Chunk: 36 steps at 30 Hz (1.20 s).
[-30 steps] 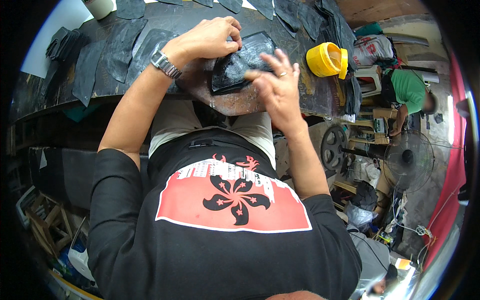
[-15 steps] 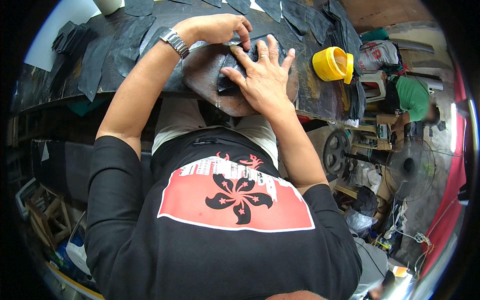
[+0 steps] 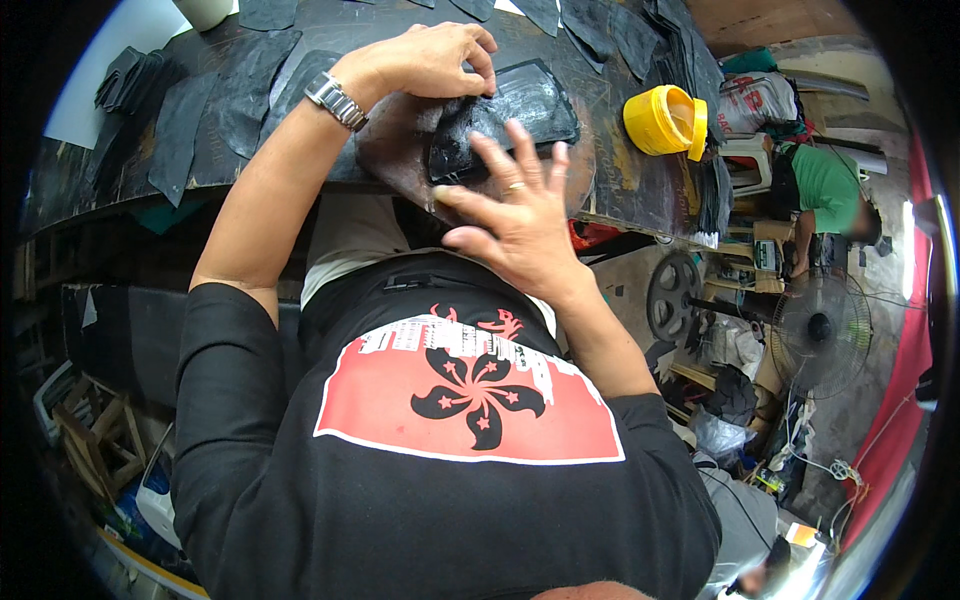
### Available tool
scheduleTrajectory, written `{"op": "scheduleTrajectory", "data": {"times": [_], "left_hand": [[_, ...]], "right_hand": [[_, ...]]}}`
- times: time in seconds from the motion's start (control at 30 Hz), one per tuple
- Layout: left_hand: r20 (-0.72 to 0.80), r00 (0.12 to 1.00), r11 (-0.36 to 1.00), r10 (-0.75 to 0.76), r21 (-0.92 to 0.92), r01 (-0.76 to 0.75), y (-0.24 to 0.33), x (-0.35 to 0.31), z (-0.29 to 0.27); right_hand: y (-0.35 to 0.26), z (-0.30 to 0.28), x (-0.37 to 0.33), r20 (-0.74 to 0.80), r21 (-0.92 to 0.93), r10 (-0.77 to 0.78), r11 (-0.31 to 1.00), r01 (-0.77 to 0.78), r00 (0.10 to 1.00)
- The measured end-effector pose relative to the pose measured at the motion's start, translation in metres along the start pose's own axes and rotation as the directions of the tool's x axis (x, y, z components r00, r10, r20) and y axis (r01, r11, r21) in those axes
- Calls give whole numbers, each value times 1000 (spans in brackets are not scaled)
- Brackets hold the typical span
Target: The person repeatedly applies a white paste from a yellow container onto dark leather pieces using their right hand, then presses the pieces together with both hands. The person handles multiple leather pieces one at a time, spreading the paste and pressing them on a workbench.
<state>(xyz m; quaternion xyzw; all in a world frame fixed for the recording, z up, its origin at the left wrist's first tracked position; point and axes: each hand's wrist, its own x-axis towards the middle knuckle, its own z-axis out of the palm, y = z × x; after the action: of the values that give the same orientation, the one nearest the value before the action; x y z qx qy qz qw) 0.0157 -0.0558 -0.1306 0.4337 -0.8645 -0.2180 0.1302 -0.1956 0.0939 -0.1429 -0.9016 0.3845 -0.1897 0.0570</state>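
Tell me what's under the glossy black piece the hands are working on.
The black piece lies on a dark wooden bench, the left hand pressing its upper edge, the right hand spread over its near side. Anything directly beneath is covered.

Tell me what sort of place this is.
Probably a small leather or shoe-making workshop: cut black pieces lie across a worn dark workbench, a yellow tub sits on it, and the left hand and right hand press a glossy black piece.

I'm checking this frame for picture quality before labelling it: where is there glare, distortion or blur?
Head view: glare sheens the glossy black piece under the left hand; the fisheye bends the dark table edge and blackens the corners; the right hand is sharp, while the standing fan near the rim looks softer.
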Motion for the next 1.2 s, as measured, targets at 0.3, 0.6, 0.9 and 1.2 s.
{"op": "scheduleTrajectory", "data": {"times": [0.3,0.6,0.9,1.2], "left_hand": [[-107,992,956,-70,276,97,36,9,10],[-378,925,995,-32,76,66,22,9,38],[-446,893,943,50,-274,-190,19,2,22],[-297,953,646,-50,-738,-196,32,-17,-10]], "right_hand": [[59,-9,4,-184,11,434,898,-440,882],[62,9,9,-111,-150,401,898,-414,909],[58,-1,1,-304,194,289,952,-238,908],[68,13,9,-343,678,421,730,-89,840]]}}
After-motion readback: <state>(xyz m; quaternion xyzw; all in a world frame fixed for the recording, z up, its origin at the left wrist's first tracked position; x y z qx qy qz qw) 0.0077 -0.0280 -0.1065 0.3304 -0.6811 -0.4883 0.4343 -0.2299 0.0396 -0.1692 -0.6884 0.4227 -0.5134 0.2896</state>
